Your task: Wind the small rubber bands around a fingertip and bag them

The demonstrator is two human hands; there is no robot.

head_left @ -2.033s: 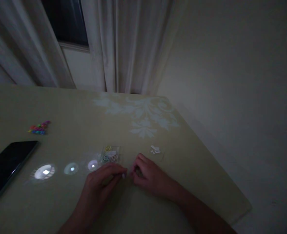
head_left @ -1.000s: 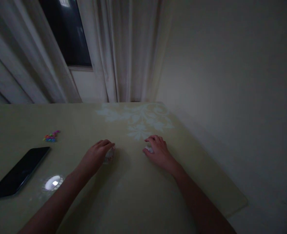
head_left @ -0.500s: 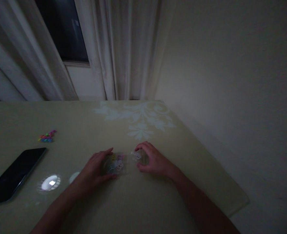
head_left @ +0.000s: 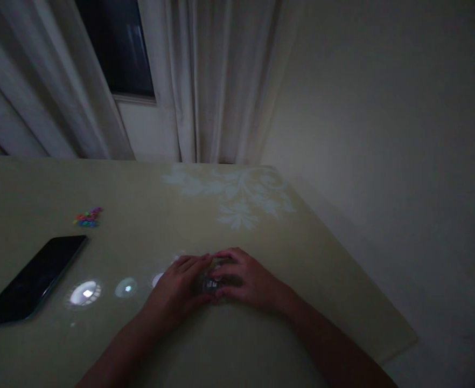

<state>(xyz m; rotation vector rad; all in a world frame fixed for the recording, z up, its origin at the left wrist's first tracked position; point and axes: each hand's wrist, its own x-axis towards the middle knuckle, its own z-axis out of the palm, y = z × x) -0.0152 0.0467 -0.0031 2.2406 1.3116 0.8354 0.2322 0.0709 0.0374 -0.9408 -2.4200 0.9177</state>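
Close to the middle of the table, a small clear plastic box (head_left: 211, 284) is mostly covered by fingers. My left hand (head_left: 177, 285) grips it from the left side, fingers curled along its far edge and thumb at the near edge. From the right, my right hand (head_left: 246, 277) is closed round the same box, its fingers lying over the top and its thumb near the front. The two hands' fingertips almost meet. What lies inside the box cannot be made out now; only a dim, shiny part shows between the fingers.
On the left lies a black phone (head_left: 33, 283). Beyond it is a little pile of bright multicoloured pieces (head_left: 88, 217). The glossy table (head_left: 237, 339) reflects round lights and carries a pale floral pattern at the back. Curtains (head_left: 229, 81) hang behind; a wall stands at the right.
My hands were apart, the left on a clear box of colourful rings, the right on a clear piece. Both have come together round the box. The view has shifted slightly.
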